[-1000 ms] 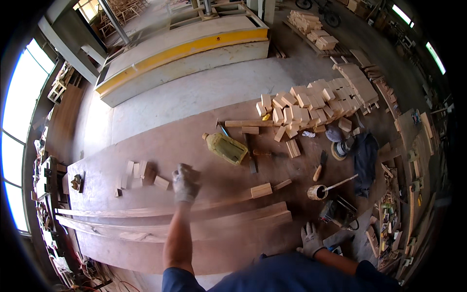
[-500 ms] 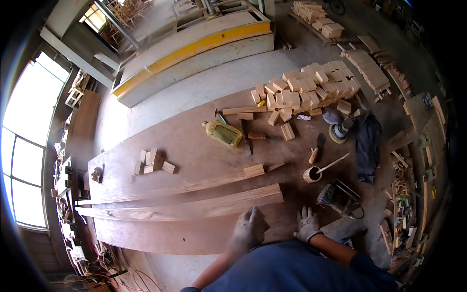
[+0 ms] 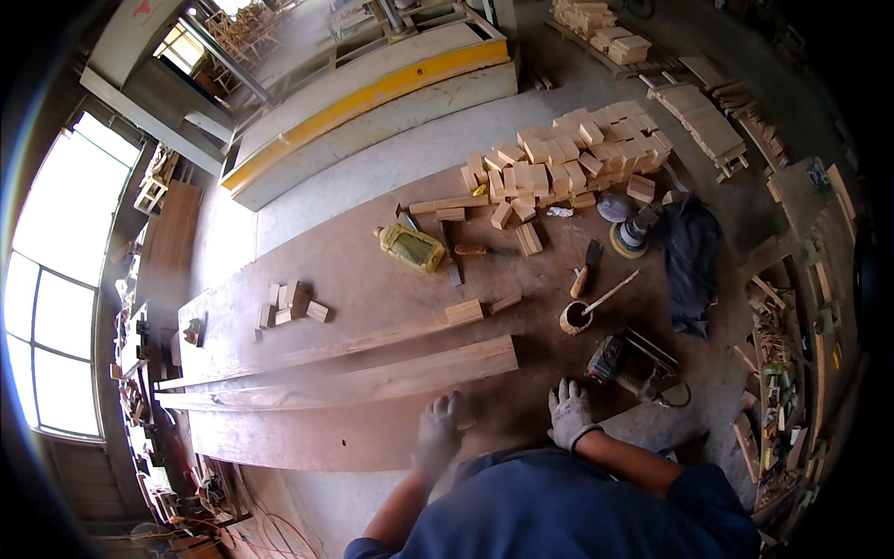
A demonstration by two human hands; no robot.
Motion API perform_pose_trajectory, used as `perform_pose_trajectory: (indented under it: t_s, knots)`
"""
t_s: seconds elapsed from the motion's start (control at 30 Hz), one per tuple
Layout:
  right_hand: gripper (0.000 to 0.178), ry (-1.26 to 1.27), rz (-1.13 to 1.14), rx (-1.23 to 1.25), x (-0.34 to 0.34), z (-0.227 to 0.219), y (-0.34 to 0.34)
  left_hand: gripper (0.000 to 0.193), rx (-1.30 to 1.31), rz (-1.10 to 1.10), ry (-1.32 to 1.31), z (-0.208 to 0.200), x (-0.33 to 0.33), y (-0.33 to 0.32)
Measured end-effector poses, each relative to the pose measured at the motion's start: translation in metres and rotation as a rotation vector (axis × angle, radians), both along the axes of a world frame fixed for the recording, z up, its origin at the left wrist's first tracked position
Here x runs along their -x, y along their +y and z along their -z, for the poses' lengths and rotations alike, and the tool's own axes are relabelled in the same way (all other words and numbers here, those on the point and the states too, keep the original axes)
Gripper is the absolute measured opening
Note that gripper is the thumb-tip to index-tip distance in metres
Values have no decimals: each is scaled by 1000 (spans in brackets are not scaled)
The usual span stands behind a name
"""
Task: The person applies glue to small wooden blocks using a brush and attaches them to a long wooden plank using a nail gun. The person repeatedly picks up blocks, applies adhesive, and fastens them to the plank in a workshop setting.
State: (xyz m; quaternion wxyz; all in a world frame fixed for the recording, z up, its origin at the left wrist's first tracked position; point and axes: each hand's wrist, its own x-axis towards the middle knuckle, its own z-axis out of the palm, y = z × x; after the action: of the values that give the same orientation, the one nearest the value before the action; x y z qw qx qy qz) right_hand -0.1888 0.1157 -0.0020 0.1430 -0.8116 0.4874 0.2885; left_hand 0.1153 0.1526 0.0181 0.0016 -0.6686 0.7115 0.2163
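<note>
My left hand (image 3: pixel 438 433), in a pale work glove, is over the near edge of the wooden tabletop (image 3: pixel 298 447). Its fingers close round what looks like a small brown wooden block (image 3: pixel 467 419), mostly hidden and blurred. To its right, my gloved right hand (image 3: pixel 570 416) rests with fingers apart at the table edge, holding nothing. Just beyond my left hand lies a long wooden board (image 3: pixel 410 374), with a narrower strip (image 3: pixel 372 347) behind it. A corded power tool (image 3: pixel 622 361) with a metal frame sits near my right hand.
Beyond the boards are a yellowish bottle (image 3: pixel 411 249), a hammer (image 3: pixel 451 252), a chisel (image 3: pixel 585 270) and a pot with a stick (image 3: pixel 575 318). Wood blocks (image 3: pixel 568 163) are piled at the far right, near a round sander (image 3: pixel 629 237) and dark cloth (image 3: pixel 689 261). A smaller block group (image 3: pixel 293 300) lies left.
Both hands have shifted slightly in view, and my left hand has turned with its fingers pointing farther away. The table's things appear shifted left as the view moved.
</note>
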Motion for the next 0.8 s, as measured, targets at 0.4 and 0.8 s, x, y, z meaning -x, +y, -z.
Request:
perform_pose_trajectory:
  t_s: [0.4, 0.8]
  knots:
    - [108, 40, 158, -23, -10, 1, 8, 18, 153, 16, 467, 14, -27, -4]
    - [68, -870, 598, -207, -8, -12, -17, 33, 236, -86, 923, -59, 30, -30]
